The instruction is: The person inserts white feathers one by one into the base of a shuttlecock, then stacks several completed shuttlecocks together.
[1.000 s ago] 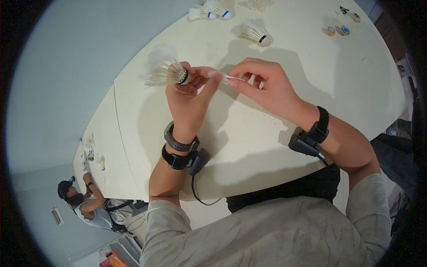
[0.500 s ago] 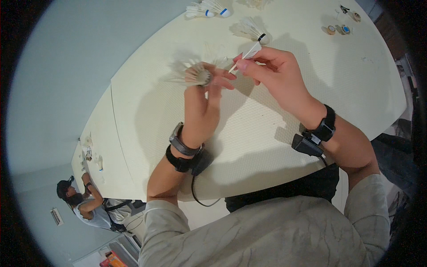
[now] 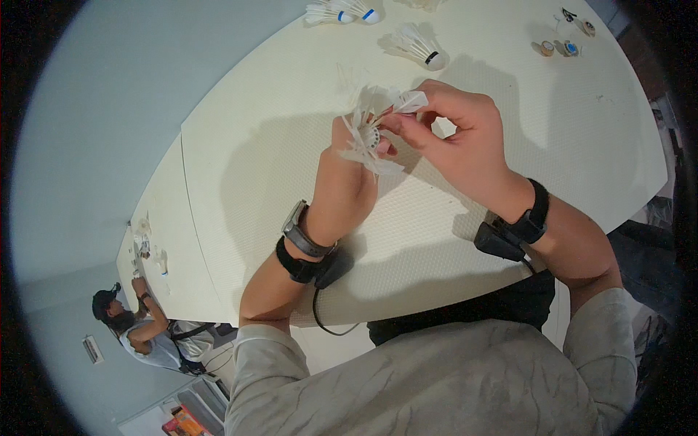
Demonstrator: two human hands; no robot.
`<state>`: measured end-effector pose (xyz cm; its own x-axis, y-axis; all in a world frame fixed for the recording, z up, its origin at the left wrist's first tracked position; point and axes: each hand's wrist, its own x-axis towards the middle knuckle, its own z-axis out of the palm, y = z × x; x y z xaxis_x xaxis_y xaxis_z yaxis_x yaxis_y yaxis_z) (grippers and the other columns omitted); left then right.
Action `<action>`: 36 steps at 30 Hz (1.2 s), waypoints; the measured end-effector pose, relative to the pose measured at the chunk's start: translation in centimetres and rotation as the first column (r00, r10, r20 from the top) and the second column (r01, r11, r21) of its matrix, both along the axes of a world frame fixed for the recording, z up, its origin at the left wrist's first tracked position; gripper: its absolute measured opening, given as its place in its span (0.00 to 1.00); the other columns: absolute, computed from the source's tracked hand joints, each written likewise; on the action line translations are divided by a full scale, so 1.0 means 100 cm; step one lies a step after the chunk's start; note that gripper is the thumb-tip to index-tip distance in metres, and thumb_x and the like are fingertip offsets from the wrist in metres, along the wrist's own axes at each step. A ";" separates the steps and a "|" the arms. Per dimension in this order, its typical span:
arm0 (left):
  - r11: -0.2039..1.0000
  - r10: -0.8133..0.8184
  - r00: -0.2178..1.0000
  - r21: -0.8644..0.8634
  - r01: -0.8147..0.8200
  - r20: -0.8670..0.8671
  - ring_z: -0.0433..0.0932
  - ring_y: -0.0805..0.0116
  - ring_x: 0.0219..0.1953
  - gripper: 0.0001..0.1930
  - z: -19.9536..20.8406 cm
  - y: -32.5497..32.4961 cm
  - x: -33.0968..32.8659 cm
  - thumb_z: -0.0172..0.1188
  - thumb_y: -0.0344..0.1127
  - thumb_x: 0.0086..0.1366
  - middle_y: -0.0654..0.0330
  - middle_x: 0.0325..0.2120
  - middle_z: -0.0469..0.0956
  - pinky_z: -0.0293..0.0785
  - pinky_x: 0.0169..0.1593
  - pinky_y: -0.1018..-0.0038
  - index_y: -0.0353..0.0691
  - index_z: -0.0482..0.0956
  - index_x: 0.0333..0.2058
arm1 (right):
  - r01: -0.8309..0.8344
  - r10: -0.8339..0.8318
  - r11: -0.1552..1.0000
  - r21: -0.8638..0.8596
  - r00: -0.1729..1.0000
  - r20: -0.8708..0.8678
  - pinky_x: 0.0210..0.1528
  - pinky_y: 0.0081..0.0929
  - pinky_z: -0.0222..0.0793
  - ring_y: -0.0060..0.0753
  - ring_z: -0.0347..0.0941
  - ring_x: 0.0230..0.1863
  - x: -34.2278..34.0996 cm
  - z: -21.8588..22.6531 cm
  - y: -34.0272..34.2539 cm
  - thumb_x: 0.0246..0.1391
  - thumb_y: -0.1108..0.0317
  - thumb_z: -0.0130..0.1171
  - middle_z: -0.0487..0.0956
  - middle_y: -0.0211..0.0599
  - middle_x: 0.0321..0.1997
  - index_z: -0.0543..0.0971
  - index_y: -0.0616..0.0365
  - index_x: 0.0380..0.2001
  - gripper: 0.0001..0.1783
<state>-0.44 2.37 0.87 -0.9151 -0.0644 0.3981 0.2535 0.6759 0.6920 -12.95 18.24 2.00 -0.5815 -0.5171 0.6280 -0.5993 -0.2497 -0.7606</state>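
My left hand (image 3: 346, 171) is closed around a white feather shuttlecock (image 3: 358, 138) above the table, its open feathered end turned up toward me. Inside the skirt a ring of small dark holes shows. A single white feather (image 3: 409, 102) is pinched between the thumb and fingers of my right hand (image 3: 465, 134). Its shaft reaches into the skirt of the shuttlecock; whether the tip sits in a hole cannot be made out. Another shuttlecock (image 3: 420, 49) with a black band lies on the table just beyond my hands.
Two blue-banded shuttlecocks (image 3: 342, 13) lie at the far edge of the white table (image 3: 262, 240). Loose cork bases (image 3: 560, 48) and small scraps sit at the far right. A person in a cap (image 3: 145, 330) works at the table's left end. Cables hang from my wrist straps.
The shuttlecock in my left hand has turned its open end toward me and moved right. My right hand has brought the feather from beside it into its skirt.
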 end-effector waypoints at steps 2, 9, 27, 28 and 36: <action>0.999 0.026 0.999 0.037 -0.027 0.030 0.85 0.50 0.40 0.20 0.001 0.004 0.001 0.53 0.18 0.64 0.47 0.39 0.79 0.79 0.43 0.66 0.29 0.65 0.55 | -0.001 0.001 1.000 0.018 1.000 -0.006 0.25 0.18 0.65 0.17 0.72 0.23 0.001 0.002 0.002 0.54 0.71 0.72 0.82 0.32 0.29 0.85 0.60 0.32 0.06; 0.993 0.004 1.000 -0.116 -0.005 -0.011 0.83 0.45 0.39 0.18 0.001 -0.002 0.001 0.52 0.17 0.63 0.47 0.38 0.79 0.79 0.42 0.64 0.31 0.67 0.51 | 0.055 -0.051 0.997 0.045 0.995 -0.089 0.23 0.22 0.65 0.25 0.72 0.22 -0.001 0.009 0.002 0.53 0.70 0.72 0.80 0.34 0.26 0.83 0.60 0.28 0.07; 0.993 -0.016 0.993 0.121 0.002 0.114 0.83 0.39 0.35 0.19 -0.001 0.002 0.000 0.48 0.14 0.59 0.41 0.33 0.80 0.79 0.38 0.61 0.26 0.61 0.50 | 0.029 -0.037 0.990 0.137 0.998 0.051 0.22 0.25 0.61 0.24 0.66 0.19 0.008 0.001 0.000 0.54 0.69 0.71 0.78 0.36 0.25 0.81 0.62 0.28 0.09; 0.993 -0.017 0.993 0.120 0.003 0.114 0.83 0.39 0.35 0.19 -0.002 0.000 0.001 0.48 0.14 0.59 0.41 0.33 0.80 0.79 0.38 0.61 0.26 0.61 0.50 | 0.030 -0.037 0.990 0.136 0.998 0.051 0.22 0.25 0.61 0.24 0.66 0.19 0.009 0.000 0.000 0.54 0.69 0.71 0.78 0.36 0.25 0.81 0.62 0.28 0.09; 0.967 -0.030 0.996 0.253 0.008 0.084 0.80 0.59 0.34 0.14 -0.003 -0.001 0.001 0.47 0.17 0.66 0.52 0.36 0.77 0.75 0.37 0.71 0.31 0.67 0.50 | -0.050 0.036 0.992 0.117 0.993 0.114 0.24 0.21 0.61 0.22 0.66 0.21 0.008 -0.002 0.000 0.57 0.69 0.69 0.78 0.34 0.26 0.83 0.60 0.36 0.07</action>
<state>-0.36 2.25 0.59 -0.9475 -0.1349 0.2901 0.1959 0.4722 0.8594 -12.18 18.20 1.81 -0.6204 -0.6102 0.4928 -0.4995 -0.1770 -0.8480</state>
